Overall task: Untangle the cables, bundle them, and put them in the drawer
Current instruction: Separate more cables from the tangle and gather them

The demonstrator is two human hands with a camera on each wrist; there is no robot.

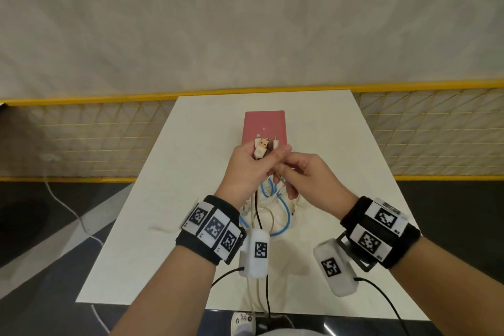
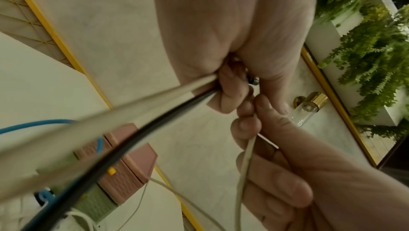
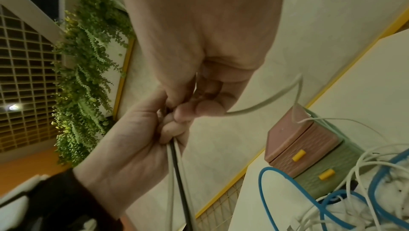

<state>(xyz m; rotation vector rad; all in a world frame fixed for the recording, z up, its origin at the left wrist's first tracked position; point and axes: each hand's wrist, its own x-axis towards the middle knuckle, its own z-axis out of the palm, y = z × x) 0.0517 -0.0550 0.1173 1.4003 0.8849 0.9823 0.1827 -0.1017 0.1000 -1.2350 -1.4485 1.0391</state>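
Note:
My left hand [image 1: 259, 157] is raised over the white table [image 1: 341, 172] and grips a bunch of cable ends; white plugs [image 1: 262, 144] stick up out of the fist. White and black cables [image 2: 155, 105] run down from that fist. My right hand [image 1: 283, 173], just to its right, pinches one thin white cable [image 2: 244, 157] between thumb and fingers. The tangle of white, black and blue cables [image 1: 275, 210] lies on the table below both hands. Behind it stands the small drawer unit [image 1: 264, 128], its pink drawer [image 3: 298, 140] above a green one [image 3: 329, 173], both closed.
The table's near edge [image 1: 191, 304] is close to my body. Beyond the far edge runs a yellow mesh railing [image 1: 81, 139]. Black leads from the wrist cameras [image 1: 268, 297] hang below my forearms. Hanging plants [image 3: 88, 77] line a wall to the side.

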